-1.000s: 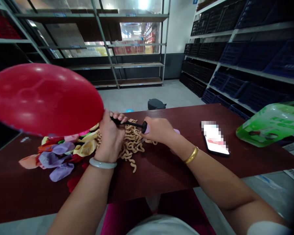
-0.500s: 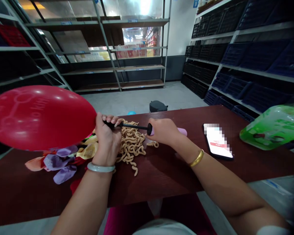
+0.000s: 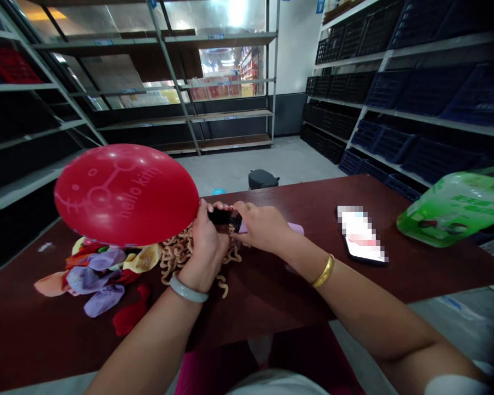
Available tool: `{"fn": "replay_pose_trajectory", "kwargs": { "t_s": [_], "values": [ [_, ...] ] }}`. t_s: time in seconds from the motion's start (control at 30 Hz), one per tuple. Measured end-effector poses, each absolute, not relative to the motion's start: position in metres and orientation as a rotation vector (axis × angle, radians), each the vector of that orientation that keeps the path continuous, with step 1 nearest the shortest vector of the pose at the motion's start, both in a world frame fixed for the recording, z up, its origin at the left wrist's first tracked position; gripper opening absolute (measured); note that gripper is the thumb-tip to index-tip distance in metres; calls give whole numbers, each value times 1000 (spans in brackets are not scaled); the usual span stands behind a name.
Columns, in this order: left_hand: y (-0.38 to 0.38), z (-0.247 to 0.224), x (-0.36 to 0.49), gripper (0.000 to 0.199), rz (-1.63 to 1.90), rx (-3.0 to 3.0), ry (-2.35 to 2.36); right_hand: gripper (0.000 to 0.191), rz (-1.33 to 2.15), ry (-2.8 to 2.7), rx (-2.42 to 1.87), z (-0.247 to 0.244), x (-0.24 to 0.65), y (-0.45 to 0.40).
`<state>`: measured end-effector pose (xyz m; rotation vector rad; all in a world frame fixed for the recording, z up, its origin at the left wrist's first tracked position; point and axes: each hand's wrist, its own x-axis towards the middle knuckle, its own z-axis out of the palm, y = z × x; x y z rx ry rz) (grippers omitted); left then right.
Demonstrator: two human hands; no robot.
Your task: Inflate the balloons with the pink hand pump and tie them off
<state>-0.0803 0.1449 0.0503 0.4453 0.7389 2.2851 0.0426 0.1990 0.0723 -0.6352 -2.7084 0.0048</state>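
A large inflated red balloon [image 3: 127,197] with "hello kitty" lettering sits off the left side of my left hand [image 3: 209,236]. That hand is closed around the black end of a hand balloon pump [image 3: 221,217], with the balloon's neck hidden at the fingers. My right hand [image 3: 263,226] grips the pump's purple part, whose end sticks out beyond the palm. The two hands are close together, almost touching. Beneath them lies a heap of tan, curly, noodle-like pieces [image 3: 177,249], partly covered by my left hand and wrist.
Uninflated balloons [image 3: 90,277] in several colours lie left on the dark red table [image 3: 267,307]. A lit phone [image 3: 362,236] and a green-filled plastic jug [image 3: 448,211] are on the right. A dark stool [image 3: 262,179] stands behind the table; shelves with crates [image 3: 420,90] line the room.
My left hand has moved right toward my right hand, carrying the balloon along. The pump's black rod, exposed before, is now pushed in. The view has shifted slightly.
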Motion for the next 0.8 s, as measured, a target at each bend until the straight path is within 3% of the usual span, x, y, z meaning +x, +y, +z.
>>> {"fn": "replay_pose_trajectory", "kwargs": {
  "t_s": [0.57,0.67,0.8],
  "values": [
    [133,65,-139,27,2483,265,833,48,25,-2826,-570,74,47,217],
    [129,67,-148,20,2396,295,832,49,20,-2753,-730,70,52,242],
    [126,71,-143,28,2184,483,719,42,44,-2807,-932,59,63,271]
  ]
}}
